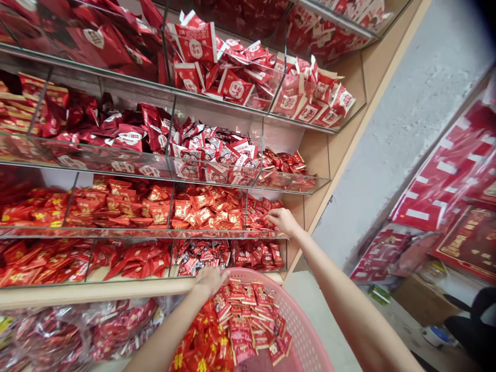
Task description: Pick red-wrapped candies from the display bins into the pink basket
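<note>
Red-and-gold sachets (242,325) lie heaped in a pink perforated plastic basket (306,330), which sits low, directly below the display's wooden ledge (96,292), so the shelf and the basket's mouth are close together. The left hand (211,281) rests at the basket's near rim, beside that ledge, fingers curled downward; whether it clenches the rim cannot be told from this angle. The right hand (282,221) stretches up to the right end of the third tier, fingers loosely extended and touching a mound of similar red packets (232,214), with no packet visibly grasped. That tier's front lip is clear acrylic (155,232), and its tilted floor appears to let packets gather forward within reach (a sensible layout for hand access). Clear dividers (246,212) seem to keep each variety in its own bay, with more red packaging in tiers above and below. A light wooden upright (323,155) frames the display; red hanging goods (437,191) line the opposite side, above a cardboard box (422,302).
</note>
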Demonstrator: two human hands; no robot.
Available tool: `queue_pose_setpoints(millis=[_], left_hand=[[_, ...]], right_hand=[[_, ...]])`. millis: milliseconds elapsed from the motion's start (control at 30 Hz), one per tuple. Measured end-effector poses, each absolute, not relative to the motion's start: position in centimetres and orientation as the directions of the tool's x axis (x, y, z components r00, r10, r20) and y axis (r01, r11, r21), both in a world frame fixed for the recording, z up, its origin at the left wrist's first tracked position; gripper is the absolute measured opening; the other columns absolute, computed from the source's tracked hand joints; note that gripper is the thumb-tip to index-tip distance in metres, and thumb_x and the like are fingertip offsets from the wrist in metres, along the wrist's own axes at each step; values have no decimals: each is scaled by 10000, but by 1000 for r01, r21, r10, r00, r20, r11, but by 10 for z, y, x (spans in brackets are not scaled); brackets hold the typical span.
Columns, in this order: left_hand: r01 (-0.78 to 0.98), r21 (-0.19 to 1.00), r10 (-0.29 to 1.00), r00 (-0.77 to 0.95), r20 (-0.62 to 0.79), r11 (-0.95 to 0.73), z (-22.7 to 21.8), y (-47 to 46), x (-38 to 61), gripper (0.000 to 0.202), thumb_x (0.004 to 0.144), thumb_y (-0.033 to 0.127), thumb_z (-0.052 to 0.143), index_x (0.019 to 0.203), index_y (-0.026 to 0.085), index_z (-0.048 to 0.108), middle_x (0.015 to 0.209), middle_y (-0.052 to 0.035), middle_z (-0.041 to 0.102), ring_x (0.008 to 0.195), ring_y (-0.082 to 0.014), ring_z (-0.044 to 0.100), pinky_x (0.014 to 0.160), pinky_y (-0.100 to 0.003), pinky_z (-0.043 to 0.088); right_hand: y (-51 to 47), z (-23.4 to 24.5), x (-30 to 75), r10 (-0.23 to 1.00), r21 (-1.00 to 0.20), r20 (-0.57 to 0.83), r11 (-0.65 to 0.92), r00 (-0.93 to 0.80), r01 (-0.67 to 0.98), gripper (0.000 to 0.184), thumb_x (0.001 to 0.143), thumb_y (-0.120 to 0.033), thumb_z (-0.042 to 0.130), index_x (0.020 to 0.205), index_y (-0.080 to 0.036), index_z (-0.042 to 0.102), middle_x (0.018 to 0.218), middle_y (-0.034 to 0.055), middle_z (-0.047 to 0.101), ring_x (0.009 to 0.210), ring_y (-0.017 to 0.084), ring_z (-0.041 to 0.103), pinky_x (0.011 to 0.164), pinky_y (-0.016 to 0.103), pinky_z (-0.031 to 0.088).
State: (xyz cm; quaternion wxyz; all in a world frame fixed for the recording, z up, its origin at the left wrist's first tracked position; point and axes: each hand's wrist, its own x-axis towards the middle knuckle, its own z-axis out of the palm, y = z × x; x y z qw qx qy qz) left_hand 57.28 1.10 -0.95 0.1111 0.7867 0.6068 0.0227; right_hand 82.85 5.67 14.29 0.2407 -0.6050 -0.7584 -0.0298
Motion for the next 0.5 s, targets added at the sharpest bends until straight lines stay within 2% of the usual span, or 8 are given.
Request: queue_pose_setpoints(millis=[100,233,300,400,500], left_hand=[[946,161,952,297,-77,-282,-9,10,573,629,854,545,190,975,131,648,914,-164,680,914,-286,618,794,-401,453],[948,147,953,295,-71,-283,-9,10,573,627,857,537,183,995,133,642,915,-168,679,926,-282,616,805,-406,449],[948,136,952,299,-69,-288,-9,10,573,628,859,532,176,1002,134,640,910,-171,679,920,-285,618,790,-407,455],[946,136,950,305,-69,-294,-8,9,573,631,861,527,170,987,130,644,889,-168,682,908,-289,621,777,-400,460],[946,143,950,305,-75,-292,-5,7,573,632,863,521,166,1003,121,635,899,-167,679,905,-290,619,785,-399,456]], right_hand=[[59,151,829,863,-267,487,293,-134,918,311,828,-349,433,790,-163,678,705,24,658,661,138,546,641,220,365],[70,150,816,806,-195,562,345,-184,918,290,861,-322,415,915,-199,673,923,58,670,851,181,579,773,252,384],[76,143,809,818,-150,514,383,-259,912,279,865,-303,421,944,-209,671,999,66,657,942,193,570,844,267,378],[83,133,803,858,-149,381,426,-346,892,290,825,-294,490,1040,-174,643,1089,88,631,1009,208,563,898,284,381],[86,129,804,881,-199,307,429,-359,881,476,736,-266,586,1187,-115,550,1191,114,572,1081,232,530,940,302,372]])
